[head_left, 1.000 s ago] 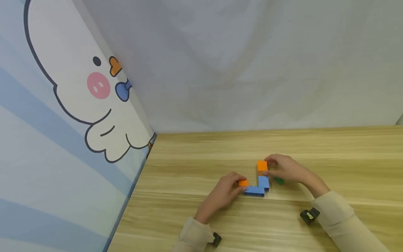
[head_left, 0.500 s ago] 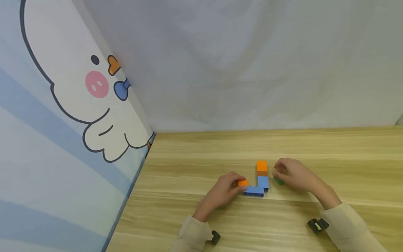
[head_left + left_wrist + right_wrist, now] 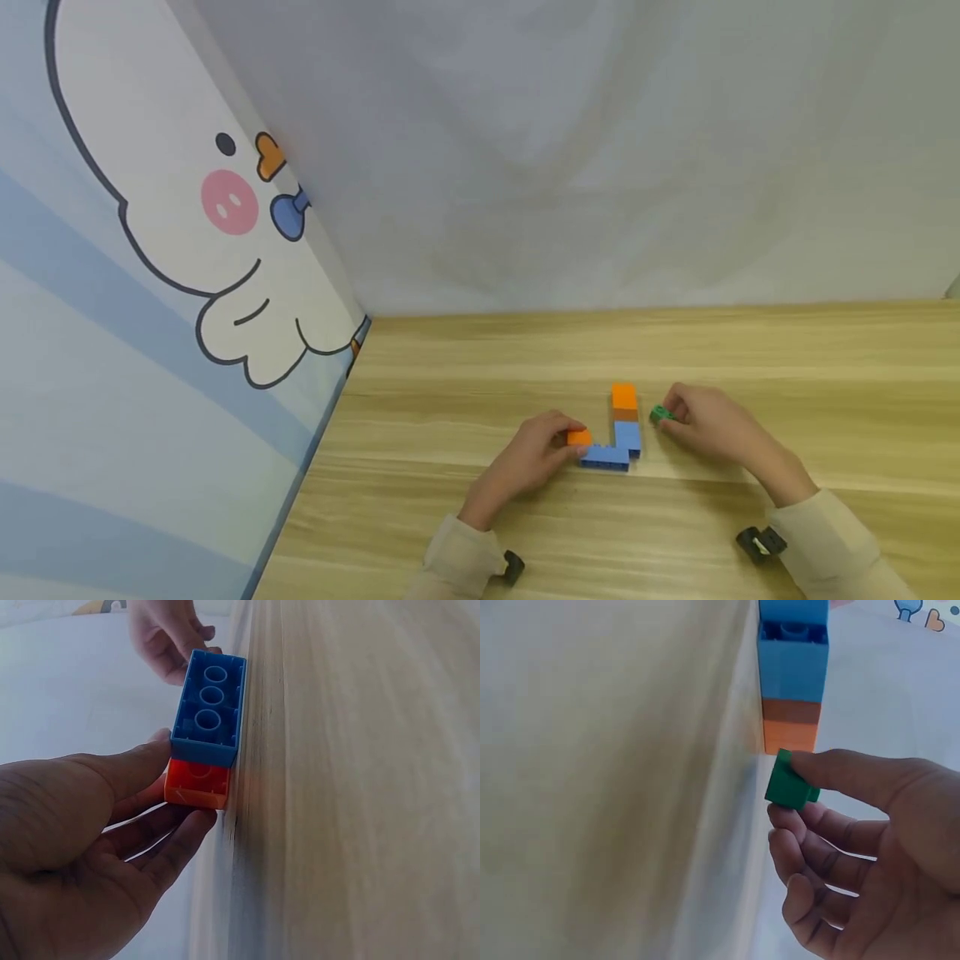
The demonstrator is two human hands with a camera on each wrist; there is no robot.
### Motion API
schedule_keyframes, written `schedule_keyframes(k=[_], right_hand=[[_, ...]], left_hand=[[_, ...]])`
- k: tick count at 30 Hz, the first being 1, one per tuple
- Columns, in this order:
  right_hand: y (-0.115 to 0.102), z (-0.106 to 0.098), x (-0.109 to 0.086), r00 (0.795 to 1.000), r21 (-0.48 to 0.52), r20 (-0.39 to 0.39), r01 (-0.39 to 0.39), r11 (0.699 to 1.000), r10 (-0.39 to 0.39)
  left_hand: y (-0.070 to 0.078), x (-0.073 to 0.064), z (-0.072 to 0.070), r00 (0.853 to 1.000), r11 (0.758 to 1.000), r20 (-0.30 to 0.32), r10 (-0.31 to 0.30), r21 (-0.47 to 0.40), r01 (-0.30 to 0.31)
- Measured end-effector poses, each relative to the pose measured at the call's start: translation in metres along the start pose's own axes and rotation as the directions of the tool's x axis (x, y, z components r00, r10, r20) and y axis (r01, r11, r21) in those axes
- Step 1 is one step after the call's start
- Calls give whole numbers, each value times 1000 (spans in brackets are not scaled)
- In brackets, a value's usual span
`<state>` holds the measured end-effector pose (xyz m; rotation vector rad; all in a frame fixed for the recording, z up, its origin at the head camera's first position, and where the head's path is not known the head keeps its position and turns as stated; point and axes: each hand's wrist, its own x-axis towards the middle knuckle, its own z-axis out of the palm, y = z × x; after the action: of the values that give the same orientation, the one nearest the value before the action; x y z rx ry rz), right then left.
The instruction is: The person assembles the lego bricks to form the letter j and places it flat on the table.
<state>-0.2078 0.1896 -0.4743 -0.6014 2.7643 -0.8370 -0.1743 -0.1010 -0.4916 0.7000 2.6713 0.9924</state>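
Note:
Blue and orange toy building blocks are joined in a stepped shape on the table. My left hand pinches the orange block at the left end, beside a long blue block. In the left wrist view the blue block's hollow underside with its round tubes shows. A second blue block and another orange block run away from me at the right end. Just right of them, my right hand pinches a small green block between thumb and fingers.
The wood-grain table carries all the blocks. A pale curtain stands along its back edge. At the left rises a panel with a cartoon bird on it.
The right hand has let go of the far orange block and moved to the right. It has picked up the green block from the table. The left hand keeps its hold.

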Motion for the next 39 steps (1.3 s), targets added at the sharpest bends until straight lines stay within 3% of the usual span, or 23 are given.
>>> schedule_keyframes(k=[7, 16, 28, 39], right_hand=[[-5, -15, 16, 997, -62, -69, 32, 998, -36], [-6, -18, 43, 995, -88, -55, 73, 993, -78], [-1, -6, 69, 995, 14, 13, 94, 996, -94], [-2, -1, 81, 994, 27, 32, 101, 994, -102]], left_hand=[[0, 0, 0, 1000, 1000, -3, 4, -1, -4], [2, -1, -3, 1000, 999, 10, -28, -36, 28], [-1, 0, -2, 1000, 999, -2, -18, -49, 18], [-2, 2, -1, 1000, 999, 3, -15, -40, 15]])
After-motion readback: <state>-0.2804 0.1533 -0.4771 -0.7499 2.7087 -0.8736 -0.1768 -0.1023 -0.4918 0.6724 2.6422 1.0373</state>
